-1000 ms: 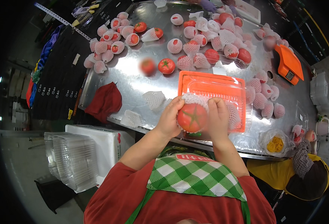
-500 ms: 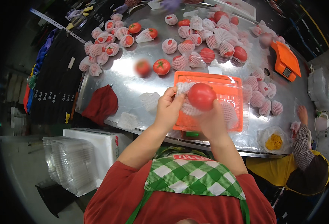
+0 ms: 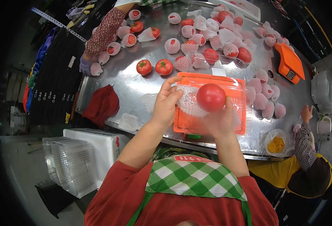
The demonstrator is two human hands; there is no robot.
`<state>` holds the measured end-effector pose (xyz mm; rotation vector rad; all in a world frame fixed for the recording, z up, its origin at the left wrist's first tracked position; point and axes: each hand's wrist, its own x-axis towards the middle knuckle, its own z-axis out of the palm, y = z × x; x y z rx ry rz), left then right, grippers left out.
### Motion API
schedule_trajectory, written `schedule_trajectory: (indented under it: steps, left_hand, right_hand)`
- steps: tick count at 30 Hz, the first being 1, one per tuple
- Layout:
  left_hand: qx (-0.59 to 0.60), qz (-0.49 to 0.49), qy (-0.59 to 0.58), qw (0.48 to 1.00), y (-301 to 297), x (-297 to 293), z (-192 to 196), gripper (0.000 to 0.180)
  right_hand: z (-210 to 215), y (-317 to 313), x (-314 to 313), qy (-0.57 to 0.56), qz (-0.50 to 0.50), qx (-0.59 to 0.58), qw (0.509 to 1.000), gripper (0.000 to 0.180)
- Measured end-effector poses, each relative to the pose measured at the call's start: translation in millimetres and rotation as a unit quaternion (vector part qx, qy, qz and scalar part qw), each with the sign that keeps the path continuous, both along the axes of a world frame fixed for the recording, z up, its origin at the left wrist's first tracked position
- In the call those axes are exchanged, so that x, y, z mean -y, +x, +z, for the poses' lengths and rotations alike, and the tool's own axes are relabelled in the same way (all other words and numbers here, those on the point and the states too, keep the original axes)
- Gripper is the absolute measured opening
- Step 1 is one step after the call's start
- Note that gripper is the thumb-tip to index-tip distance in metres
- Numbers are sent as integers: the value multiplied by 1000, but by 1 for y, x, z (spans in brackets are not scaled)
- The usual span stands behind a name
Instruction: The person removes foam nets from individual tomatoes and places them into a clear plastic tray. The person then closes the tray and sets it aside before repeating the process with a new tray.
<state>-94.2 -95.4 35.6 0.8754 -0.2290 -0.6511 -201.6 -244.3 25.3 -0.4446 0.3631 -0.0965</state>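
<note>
Tomato lifted higher since; R hand grips it; L hand pinches foam net.

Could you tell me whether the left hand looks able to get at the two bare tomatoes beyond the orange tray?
Probably yes: the left hand is nearest the two bare tomatoes, with bare metal table between, though its fingers hold white foam netting.

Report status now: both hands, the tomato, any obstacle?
Right hand holds round red tomato. Left hand grips white foam net sleeve beside it. Both above orange plastic tray. Nothing between them.
</note>
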Motion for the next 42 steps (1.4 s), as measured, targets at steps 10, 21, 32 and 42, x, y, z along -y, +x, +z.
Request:
schedule_trajectory:
  steps: [10, 21, 32, 42]
  left_hand:
    - [227, -47, 160, 959, -8, 9, 12, 34]
    - [167, -36, 242, 955, -48, -126, -20, 89]
    - [-179, 25, 710, 681, -295, -366, -238, 82]
    - [-293, -20, 810, 508, -340, -428, -282, 68]
  right_hand:
    - [-3, -5, -7, -69, 7, 7, 998, 63]
    - [7, 1, -66, -406, 298, 53, 862, 53]
    - [23, 21, -101, -526, 344, 126, 767, 38]
    - [16, 3, -78, -470, 334, 77, 813, 39]
